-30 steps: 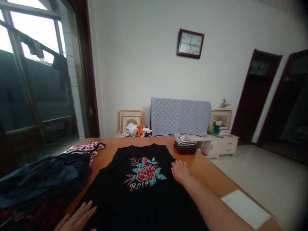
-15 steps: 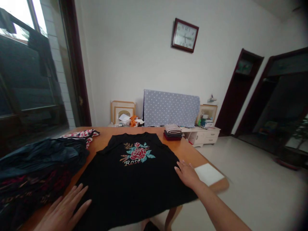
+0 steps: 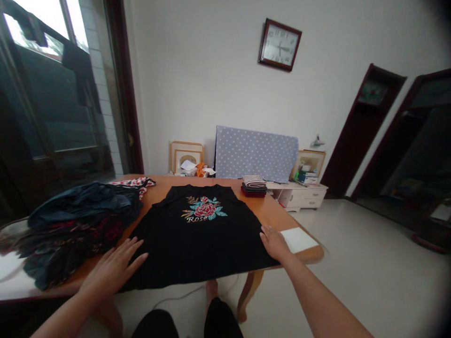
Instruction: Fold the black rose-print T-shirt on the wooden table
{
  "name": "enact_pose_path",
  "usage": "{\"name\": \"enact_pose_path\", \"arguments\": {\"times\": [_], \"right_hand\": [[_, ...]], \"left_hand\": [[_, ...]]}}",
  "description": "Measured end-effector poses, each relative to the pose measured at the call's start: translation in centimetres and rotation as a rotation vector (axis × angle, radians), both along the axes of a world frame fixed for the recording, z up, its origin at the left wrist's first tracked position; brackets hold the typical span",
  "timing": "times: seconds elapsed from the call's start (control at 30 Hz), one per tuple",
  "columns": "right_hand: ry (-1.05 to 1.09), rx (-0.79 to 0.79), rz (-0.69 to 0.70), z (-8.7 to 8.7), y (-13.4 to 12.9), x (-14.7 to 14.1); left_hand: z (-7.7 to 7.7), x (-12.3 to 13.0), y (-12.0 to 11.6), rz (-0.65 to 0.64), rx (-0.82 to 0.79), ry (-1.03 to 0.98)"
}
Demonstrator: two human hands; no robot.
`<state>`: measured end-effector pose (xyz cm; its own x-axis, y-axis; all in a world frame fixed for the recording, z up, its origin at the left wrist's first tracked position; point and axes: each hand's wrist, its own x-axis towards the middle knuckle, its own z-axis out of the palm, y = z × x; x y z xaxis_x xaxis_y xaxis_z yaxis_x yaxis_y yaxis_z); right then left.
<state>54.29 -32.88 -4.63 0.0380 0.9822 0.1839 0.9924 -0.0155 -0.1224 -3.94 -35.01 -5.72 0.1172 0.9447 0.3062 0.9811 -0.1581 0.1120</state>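
Observation:
A black shirt (image 3: 211, 249) with a rose print and lettering lies spread on the wooden table (image 3: 273, 213), its hem hanging over the near edge. My left hand (image 3: 114, 264) rests flat at the shirt's left side, fingers stretched and apart. At the right side, my right hand (image 3: 275, 242) lies on the shirt's edge with its fingers extended, holding nothing. Left of the shirt is a heap of dark clothes (image 3: 84, 211).
A folded stack of clothes (image 3: 253, 186) stands at the table's far right. A white sheet (image 3: 299, 240) lies right of my right hand. Behind the table are a cloth-covered object (image 3: 255, 152) and a white cabinet (image 3: 305, 197).
The view has shifted, showing more of the floor, the table leg and my legs. Both hands remain at the shirt's sides, and the shirt still lies spread out.

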Motion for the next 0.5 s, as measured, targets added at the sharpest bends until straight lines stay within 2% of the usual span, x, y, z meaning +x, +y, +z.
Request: {"name": "enact_pose_path", "arguments": {"times": [0.1, 0.23, 0.5], "right_hand": [[-0.018, 0.016, -0.007, -0.2, -0.1, 0.1], [-0.045, 0.024, 0.007, -0.7, 0.0, 0.4], [-0.039, 0.064, 0.026, -1.7, 0.5, 1.0]], "left_hand": [[1.0, 0.8, -0.7, 0.005, -0.097, -0.002], [1.9, 1.4, -1.6, 0.019, -0.114, -0.007], [1.8, 1.5, -1.7, 0.004, -0.128, -0.037]]}}
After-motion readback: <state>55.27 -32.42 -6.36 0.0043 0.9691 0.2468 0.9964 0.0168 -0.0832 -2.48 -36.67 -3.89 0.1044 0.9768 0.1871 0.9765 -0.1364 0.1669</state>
